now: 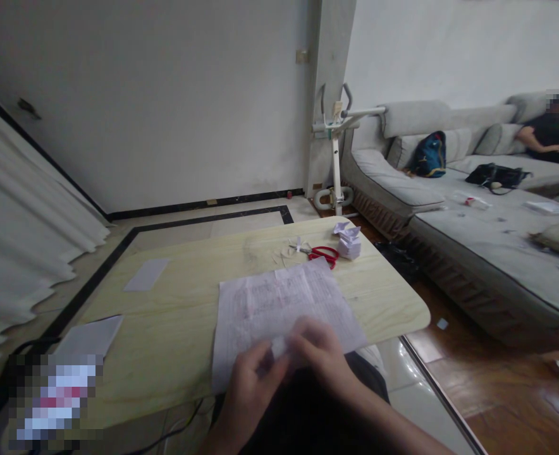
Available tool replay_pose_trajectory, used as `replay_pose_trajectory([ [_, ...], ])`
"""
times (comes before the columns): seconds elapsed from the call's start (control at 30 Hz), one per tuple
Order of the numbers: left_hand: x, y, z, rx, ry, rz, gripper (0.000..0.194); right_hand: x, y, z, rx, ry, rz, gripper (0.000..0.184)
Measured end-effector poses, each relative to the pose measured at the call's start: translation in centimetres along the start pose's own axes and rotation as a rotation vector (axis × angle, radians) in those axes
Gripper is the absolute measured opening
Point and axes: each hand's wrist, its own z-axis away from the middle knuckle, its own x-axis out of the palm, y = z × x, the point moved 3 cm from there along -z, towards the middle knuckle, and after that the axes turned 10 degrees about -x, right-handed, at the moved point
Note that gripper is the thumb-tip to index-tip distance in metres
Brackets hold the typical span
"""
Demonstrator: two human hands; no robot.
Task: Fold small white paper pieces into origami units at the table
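Between the fingers of both hands is a small piece of white paper (278,347), mostly covered by them. My left hand (255,373) pinches it from the left. Slightly blurred, my right hand (315,346) closes on its right side. Below them a large creased printed sheet (279,297) lies on the wooden table (175,328) and reaches its near edge. Beyond the sheet are red-handled scissors (324,254), with thin pale strips (286,251) by the blades. Folded paper pieces (349,241) sit together at the far right corner.
A blank paper slip (147,275) and a pale flat stack (90,338) lie on the table's left side. A cable (175,430) hangs below the near edge. To the right stand a grey sofa (488,234), where a person (552,133) sits, and an exercise machine (336,158).
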Motion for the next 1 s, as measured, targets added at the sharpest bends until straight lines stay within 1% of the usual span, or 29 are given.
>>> replay_pose_trajectory([
  [0.13, -0.1, 0.01, -0.1, -0.037, 0.056, 0.036, 0.031, -0.12, 0.17, -0.07, 0.03, 0.01, -0.005, 0.034],
  [0.27, -0.39, -0.06, -0.11, -0.042, 0.12, 0.041, 0.033, -0.15, 0.32, -0.04, 0.01, -0.005, 0.023, 0.032],
  [0.4, -0.6, -0.12, -0.21, -0.031, 0.109, 0.015, 0.035, -0.15, 0.33, -0.01, -0.013, -0.07, 0.091, 0.03],
  [0.5, -0.68, -0.08, -0.29, -0.02, 0.1, 0.006, 0.036, -0.13, 0.19, -0.01, -0.024, -0.13, 0.134, 0.035],
  [0.53, -0.69, -0.08, -0.31, -0.03, 0.106, 0.017, 0.034, -0.13, 0.13, -0.02, -0.03, -0.139, 0.143, 0.036],
  [0.63, -0.63, -0.17, -0.35, -0.102, 0.143, 0.109, 0.022, -0.24, 0.09, -0.01, -0.015, -0.118, 0.115, 0.04],
  [0.73, -0.56, -0.16, -0.32, -0.144, 0.176, 0.211, 0.03, -0.34, 0.3, 0.03, 0.035, -0.097, 0.04, 0.041],
  [0.8, -0.61, -0.02, -0.3, -0.132, 0.194, 0.233, 0.029, -0.46, 0.42, 0.05, 0.046, -0.084, 0.021, 0.041],
  [0.9, -0.82, 0.3, -0.23, -0.104, 0.218, 0.224, 0.03, -0.67, 0.46, 0.03, 0.035, -0.07, 0.051, 0.042],
  [1.0, -0.88, 0.62, -0.11, -0.068, 0.22, 0.218, 0.03, -0.67, 0.38, 0.01, 0.038, -0.104, 0.083, 0.041],
])
